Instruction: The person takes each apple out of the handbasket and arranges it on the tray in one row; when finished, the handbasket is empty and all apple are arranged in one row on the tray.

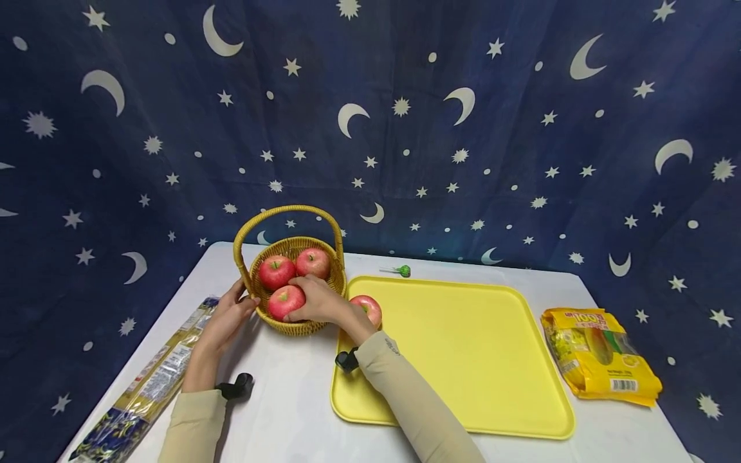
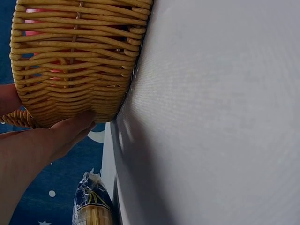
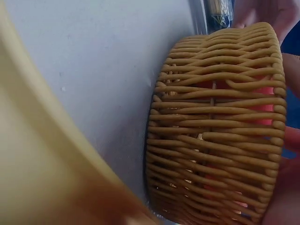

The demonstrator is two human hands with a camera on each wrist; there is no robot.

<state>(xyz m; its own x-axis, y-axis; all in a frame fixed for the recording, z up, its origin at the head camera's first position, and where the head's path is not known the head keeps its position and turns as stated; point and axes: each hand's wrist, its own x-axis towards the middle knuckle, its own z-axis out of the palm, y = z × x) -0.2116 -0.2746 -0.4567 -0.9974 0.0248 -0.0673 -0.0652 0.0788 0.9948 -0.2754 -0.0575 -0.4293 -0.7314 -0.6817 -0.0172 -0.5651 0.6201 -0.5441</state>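
Note:
A wicker basket point(image 1: 296, 328) with a tall handle stands at the left of the table, several red apples point(image 1: 276, 272) inside. The right hand point(image 1: 318, 301) reaches into it and grips the front apple point(image 1: 286, 303). At the basket's left rim, the left hand point(image 1: 228, 319) holds the side; in the left wrist view its fingers point(image 2: 70, 131) lie along the woven wall point(image 2: 77, 70). Another apple point(image 1: 367, 310) rests at the tray's upper left corner, partly behind the right forearm. The right wrist view shows the basket wall point(image 3: 215, 126) close up, with the right hand point(image 3: 287, 197) at its edge.
A yellow tray point(image 1: 457, 354) lies right of the basket, under the right forearm. A yellow package point(image 1: 602, 357) is at the far right. Long clear-and-gold packets point(image 1: 156, 379) lie along the left edge. A small green-topped item point(image 1: 404, 271) sits behind the tray.

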